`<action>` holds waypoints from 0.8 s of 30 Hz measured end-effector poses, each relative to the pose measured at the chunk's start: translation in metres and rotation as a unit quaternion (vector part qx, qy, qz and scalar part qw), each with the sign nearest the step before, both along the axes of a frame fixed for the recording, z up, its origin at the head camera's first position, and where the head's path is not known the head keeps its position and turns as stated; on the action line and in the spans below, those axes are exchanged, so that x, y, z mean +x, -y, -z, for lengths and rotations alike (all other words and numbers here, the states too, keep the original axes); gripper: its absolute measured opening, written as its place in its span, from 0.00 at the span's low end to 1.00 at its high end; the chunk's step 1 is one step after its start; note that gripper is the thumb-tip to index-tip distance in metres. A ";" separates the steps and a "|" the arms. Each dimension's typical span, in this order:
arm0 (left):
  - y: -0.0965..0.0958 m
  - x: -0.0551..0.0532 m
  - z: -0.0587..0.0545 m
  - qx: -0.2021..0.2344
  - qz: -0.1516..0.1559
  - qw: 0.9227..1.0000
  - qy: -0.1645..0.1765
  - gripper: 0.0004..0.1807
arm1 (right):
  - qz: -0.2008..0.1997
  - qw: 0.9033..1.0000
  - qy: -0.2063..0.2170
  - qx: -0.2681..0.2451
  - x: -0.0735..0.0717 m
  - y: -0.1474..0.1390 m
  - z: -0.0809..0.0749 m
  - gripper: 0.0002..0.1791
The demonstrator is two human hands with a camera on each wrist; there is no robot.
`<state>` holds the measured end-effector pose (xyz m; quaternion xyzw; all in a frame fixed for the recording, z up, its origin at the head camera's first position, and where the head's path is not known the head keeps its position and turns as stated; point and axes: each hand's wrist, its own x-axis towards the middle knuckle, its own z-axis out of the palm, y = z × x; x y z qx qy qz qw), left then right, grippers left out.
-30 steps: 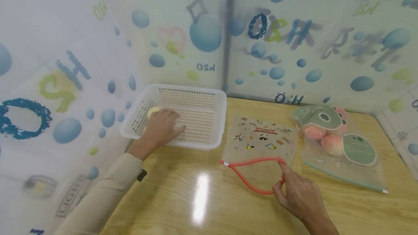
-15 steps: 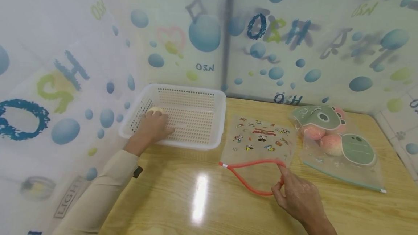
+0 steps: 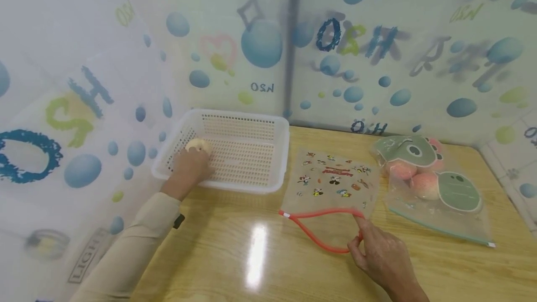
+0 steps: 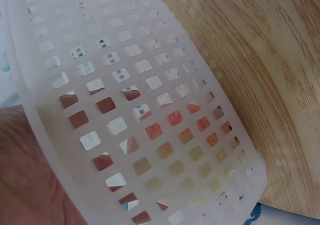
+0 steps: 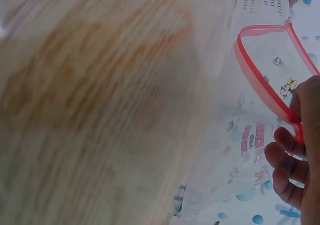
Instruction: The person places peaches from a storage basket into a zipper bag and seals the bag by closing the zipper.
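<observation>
Cartoon-print zip bag is pinched at its red rim by the right-hand grip, I'd guess so its mouth gapes. It's lying on the counter just right of the white basket. Left-hand grip is down in the basket's left end by a pale peach; can't tell if it's holding anything. Teal-zip bag with pink peaches sits farther right of the basket.

L hand fwd, R hand pinched
</observation>
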<state>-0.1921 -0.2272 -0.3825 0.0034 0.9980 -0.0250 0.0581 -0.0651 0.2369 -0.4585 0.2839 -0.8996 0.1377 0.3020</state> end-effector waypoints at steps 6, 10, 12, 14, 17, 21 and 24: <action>0.003 -0.002 0.000 0.042 -0.048 0.998 0.021 0.09 | 0.002 1.000 0.008 -0.001 0.001 -0.001 0.000 0.25; 0.007 -0.004 0.001 0.049 -0.062 0.996 0.036 0.10 | 0.006 1.000 0.018 0.003 0.002 -0.002 0.001 0.25; 0.008 -0.004 0.001 0.049 -0.061 0.996 0.040 0.11 | 0.007 1.000 0.022 0.006 0.003 -0.002 0.002 0.24; 0.008 -0.004 0.001 0.051 -0.059 0.996 0.040 0.11 | 0.005 1.000 0.023 0.006 0.003 -0.002 0.002 0.23; 0.009 -0.004 0.001 0.054 -0.060 0.996 0.039 0.10 | 0.004 1.000 0.017 0.003 0.002 -0.002 0.002 0.22; 0.010 -0.005 0.005 0.054 -0.062 0.996 0.037 0.10 | 0.005 1.000 0.010 -0.005 0.001 -0.001 0.001 0.23; 0.010 -0.007 0.006 0.052 -0.062 0.996 0.033 0.11 | 0.007 1.000 0.011 -0.004 0.000 -0.002 0.002 0.25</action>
